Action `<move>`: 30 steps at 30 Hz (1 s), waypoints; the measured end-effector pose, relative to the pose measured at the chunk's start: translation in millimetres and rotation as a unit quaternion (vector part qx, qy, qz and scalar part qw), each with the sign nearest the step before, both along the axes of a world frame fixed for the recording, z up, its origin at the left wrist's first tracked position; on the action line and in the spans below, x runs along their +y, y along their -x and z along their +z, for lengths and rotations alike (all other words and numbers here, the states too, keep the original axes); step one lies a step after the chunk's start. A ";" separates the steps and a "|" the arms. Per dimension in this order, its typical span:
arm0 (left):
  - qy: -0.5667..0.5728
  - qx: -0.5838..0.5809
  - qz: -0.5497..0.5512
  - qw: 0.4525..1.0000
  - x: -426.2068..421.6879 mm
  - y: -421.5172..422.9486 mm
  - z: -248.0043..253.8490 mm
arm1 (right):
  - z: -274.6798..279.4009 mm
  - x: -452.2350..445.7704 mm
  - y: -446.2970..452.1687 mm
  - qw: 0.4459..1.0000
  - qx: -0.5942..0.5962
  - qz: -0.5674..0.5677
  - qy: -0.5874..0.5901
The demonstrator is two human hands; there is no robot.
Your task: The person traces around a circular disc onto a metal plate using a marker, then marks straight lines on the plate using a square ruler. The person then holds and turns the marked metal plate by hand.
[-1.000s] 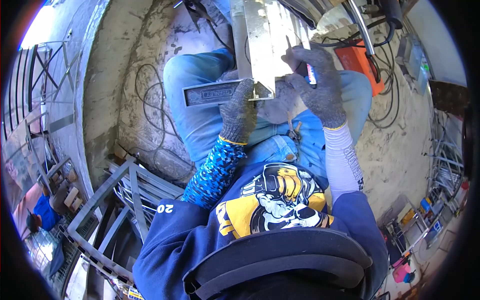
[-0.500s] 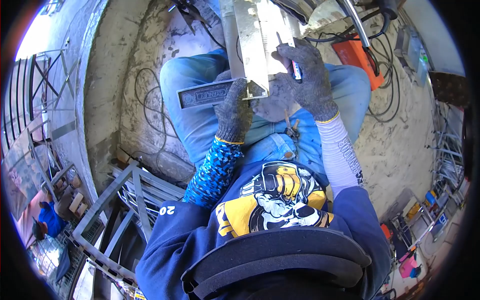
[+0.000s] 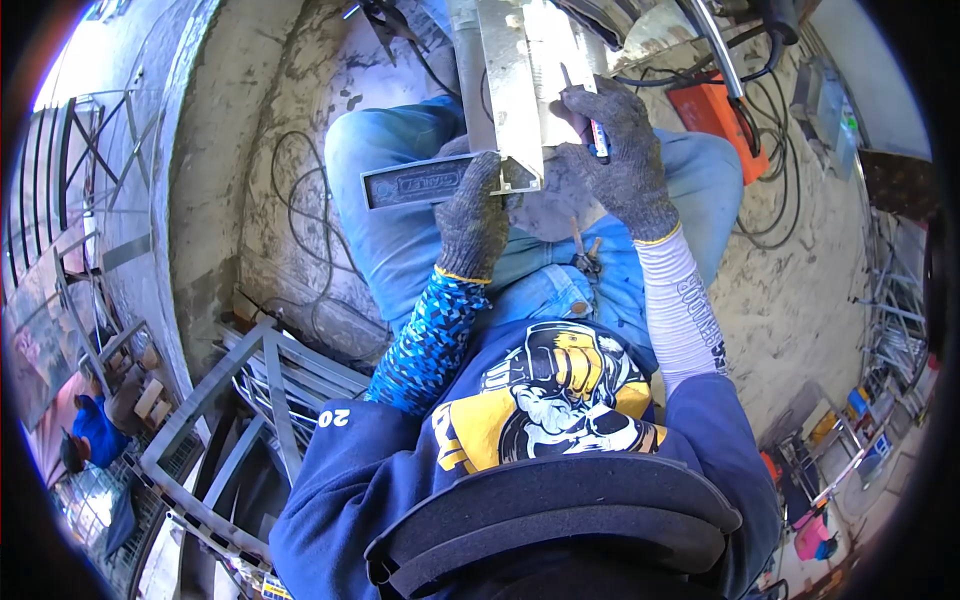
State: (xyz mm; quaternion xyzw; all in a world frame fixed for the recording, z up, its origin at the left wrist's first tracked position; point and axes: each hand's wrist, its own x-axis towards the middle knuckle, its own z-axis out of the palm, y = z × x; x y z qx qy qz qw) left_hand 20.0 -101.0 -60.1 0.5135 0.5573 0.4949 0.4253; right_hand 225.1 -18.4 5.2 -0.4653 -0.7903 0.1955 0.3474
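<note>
My gloved left hand (image 3: 470,225) is closed around the inner end of a dark try square handle (image 3: 415,183) marked STANLEY, which points out to the left. The square lies against the near end of a bright metal bar (image 3: 508,75); glare hides part of its edges. In my gloved right hand (image 3: 632,165) is a marker pen (image 3: 599,138) with a white, blue and red barrel, held at the bar's right side. Its tip is hard to make out in the glare. Both hands are over my lap, with the bar running away from me.
An orange-red case (image 3: 715,125) with black cables stands at the right. A clamp (image 3: 385,25) lies at the upper left. Welded metal frames (image 3: 215,430) are stacked at the lower left. Another person in blue (image 3: 98,430) is at far left. A cable (image 3: 300,190) loops across the floor.
The view has shifted slightly, so the bar, square and hands appear a little farther right. Both hands keep their hold on the square and marker.
</note>
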 end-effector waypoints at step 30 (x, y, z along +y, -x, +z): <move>-0.072 0.097 0.038 0.992 0.0 -2.9 -25.0 | 29.6 -37.3 2.8 0.955 0.237 -0.142 0.108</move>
